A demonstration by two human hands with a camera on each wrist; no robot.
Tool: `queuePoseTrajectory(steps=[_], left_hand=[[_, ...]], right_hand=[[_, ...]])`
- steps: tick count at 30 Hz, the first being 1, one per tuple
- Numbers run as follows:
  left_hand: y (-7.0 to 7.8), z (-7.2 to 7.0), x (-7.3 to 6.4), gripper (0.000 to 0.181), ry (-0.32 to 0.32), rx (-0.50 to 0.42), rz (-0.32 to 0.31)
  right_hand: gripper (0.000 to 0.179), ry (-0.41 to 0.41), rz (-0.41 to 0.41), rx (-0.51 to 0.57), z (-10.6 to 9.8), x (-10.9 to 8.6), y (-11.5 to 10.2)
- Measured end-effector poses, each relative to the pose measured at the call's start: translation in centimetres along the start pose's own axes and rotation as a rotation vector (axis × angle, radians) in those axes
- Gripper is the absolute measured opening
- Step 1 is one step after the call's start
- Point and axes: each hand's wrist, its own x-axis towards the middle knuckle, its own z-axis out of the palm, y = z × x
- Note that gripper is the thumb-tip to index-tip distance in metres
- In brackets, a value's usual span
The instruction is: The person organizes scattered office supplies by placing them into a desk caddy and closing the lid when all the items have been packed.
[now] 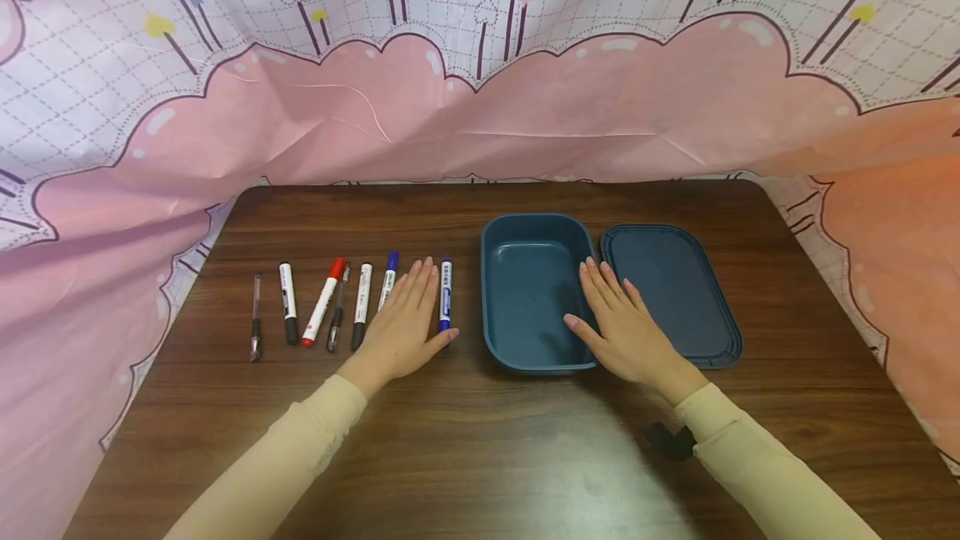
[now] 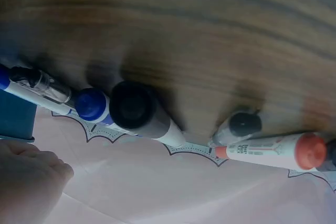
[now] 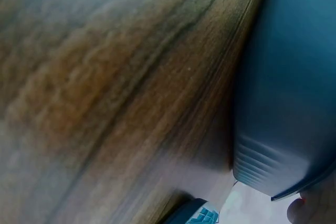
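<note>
My left hand (image 1: 400,325), fingers straight, lies over part of the row of pens and markers. Its fingers partly cover a blue-capped marker (image 1: 387,277), and its thumb overlaps the lower end of a blue whiteboard marker (image 1: 446,290). The left wrist view also shows a clear-barrelled pen (image 2: 50,86) between the blue markers, hidden in the head view. My right hand (image 1: 630,336) spreads flat over the right rim of an open dark blue plastic box (image 1: 532,298), its thumb reaching over the inside. Neither hand grips anything.
Left of the left hand lie a black marker (image 1: 362,307), a gel pen (image 1: 338,307), a red marker (image 1: 323,302), another black marker (image 1: 288,304) and a gel pen (image 1: 256,319). The box's lid (image 1: 675,294) lies right of it on the wooden table (image 1: 480,457). A patterned curtain (image 1: 480,115) hangs behind.
</note>
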Motion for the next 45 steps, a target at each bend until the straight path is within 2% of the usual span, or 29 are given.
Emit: queuePoseTrajectory(steps=[10,15,21,24,29,32,34,38,42,45], left_hand=[[0.6,-0.3,0.4,0.088,0.011,0.024,0.021],[0.9,-0.5,0.7,0.084,-0.012,0.063,0.027],[1.4,-0.3,1.2,0.08,-0.028,0.125,-0.007],[1.6,-0.1,1.4,0.078,0.017,0.123,-0.021],[1.9,0.0,1.7,0.071,0.158,0.014,-0.035],[2.0,-0.2,1.8,0.07,0.192,-0.074,-0.065],[2.1,-0.2,1.9,0.07,0.193,-0.128,-0.09],[2.4,0.0,2.0,0.073,0.154,-0.212,-0.142],[2.6,0.2,2.0,0.073,0.107,-0.24,-0.161],[2.7,0.4,2.0,0.072,0.094,-0.245,-0.165]], right_hand=[[0.079,0.016,-0.008,-0.013,0.1,0.0,0.2],[0.079,0.008,-0.005,-0.007,0.2,0.0,0.2],[0.079,0.004,-0.002,-0.005,0.2,-0.1,0.3],[0.079,0.005,-0.001,-0.004,0.2,-0.1,0.2],[0.079,0.006,-0.003,0.0,0.2,-0.1,0.2],[0.079,0.007,-0.004,0.0,0.1,-0.1,0.2],[0.079,0.009,-0.003,-0.003,0.1,-0.1,0.2],[0.079,0.005,-0.002,-0.006,0.1,-0.1,0.2],[0.079,0.004,-0.003,-0.004,0.1,-0.1,0.1],[0.079,0.002,-0.003,-0.005,0.0,0.0,0.1]])
